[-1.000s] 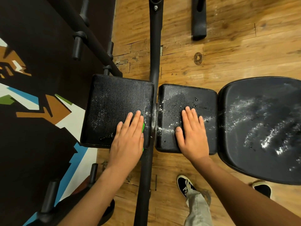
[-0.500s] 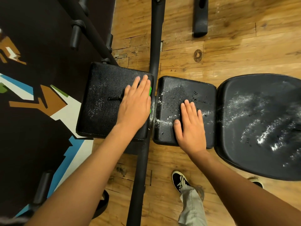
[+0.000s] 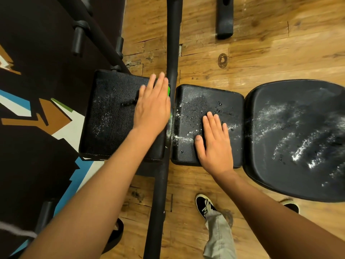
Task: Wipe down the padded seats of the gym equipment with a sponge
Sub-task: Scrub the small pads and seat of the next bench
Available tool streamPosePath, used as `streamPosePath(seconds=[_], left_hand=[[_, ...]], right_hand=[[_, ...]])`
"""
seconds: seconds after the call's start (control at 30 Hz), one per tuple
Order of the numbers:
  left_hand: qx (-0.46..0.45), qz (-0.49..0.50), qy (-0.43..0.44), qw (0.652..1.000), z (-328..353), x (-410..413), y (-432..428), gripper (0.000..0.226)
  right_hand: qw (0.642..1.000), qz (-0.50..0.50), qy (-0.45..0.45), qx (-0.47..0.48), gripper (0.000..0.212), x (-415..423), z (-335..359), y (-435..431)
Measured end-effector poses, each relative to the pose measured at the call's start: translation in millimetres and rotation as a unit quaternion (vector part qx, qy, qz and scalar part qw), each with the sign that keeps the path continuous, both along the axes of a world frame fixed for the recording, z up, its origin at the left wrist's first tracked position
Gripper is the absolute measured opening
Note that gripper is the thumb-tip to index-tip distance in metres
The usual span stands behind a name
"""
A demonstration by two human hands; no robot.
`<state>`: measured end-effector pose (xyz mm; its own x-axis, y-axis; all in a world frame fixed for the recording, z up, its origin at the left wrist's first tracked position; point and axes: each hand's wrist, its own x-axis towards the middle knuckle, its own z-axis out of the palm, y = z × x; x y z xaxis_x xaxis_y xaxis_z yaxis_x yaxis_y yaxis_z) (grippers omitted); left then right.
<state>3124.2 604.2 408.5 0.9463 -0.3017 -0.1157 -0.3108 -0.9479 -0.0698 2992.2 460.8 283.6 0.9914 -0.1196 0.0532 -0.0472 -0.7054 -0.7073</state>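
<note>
My left hand [image 3: 153, 103] lies flat with straight fingers on a green sponge [image 3: 169, 90], pressing it on the far right part of the left black pad [image 3: 110, 116]. Only a green sliver of the sponge shows at the hand's right edge. My right hand [image 3: 214, 141] rests flat on the middle black pad [image 3: 196, 107], which carries white dust and water drops. A larger rounded black seat [image 3: 298, 139] to the right is streaked with white powder.
A black metal post [image 3: 164, 165] runs between the two pads. Another black frame bar [image 3: 93, 30] crosses at upper left over a dark patterned mat [image 3: 37, 128]. My shoes [image 3: 205, 204] stand on the wooden floor below the pads. A black foot piece [image 3: 224, 17] lies at the top.
My left hand has slid the sponge away from me, from the near edge of the left pad to its far right corner. My right hand stays planted on the middle pad.
</note>
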Motion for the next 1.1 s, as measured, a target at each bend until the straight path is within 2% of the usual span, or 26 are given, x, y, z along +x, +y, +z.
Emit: streamPosePath(seconds=[0.2,0.47,0.57,0.7,0.9,1.1], left_hand=[[0.004,-0.004,0.005,1.000,-1,8,0,0.055],[0.012,-0.041,0.025,0.999,1,-105,32,0.064],[0.010,-0.023,0.014,1.000,-1,-105,31,0.067],[0.020,-0.016,0.003,1.000,-5,-106,28,0.059],[-0.016,0.001,-0.009,1.000,-11,-107,21,0.054],[0.002,-0.022,-0.028,0.999,-26,-86,-7,0.054]], right_hand=[[1.000,0.000,-0.002,0.001,0.063,-1,0,0],[1.000,-0.001,-0.006,0.010,0.063,-1,0,0],[1.000,-0.001,-0.007,0.011,0.063,0,0,0],[1.000,0.000,-0.005,0.009,0.063,0,0,0],[1.000,0.001,-0.005,0.011,0.063,-1,0,-1],[1.000,-0.001,-0.011,0.008,0.062,-1,-1,0]])
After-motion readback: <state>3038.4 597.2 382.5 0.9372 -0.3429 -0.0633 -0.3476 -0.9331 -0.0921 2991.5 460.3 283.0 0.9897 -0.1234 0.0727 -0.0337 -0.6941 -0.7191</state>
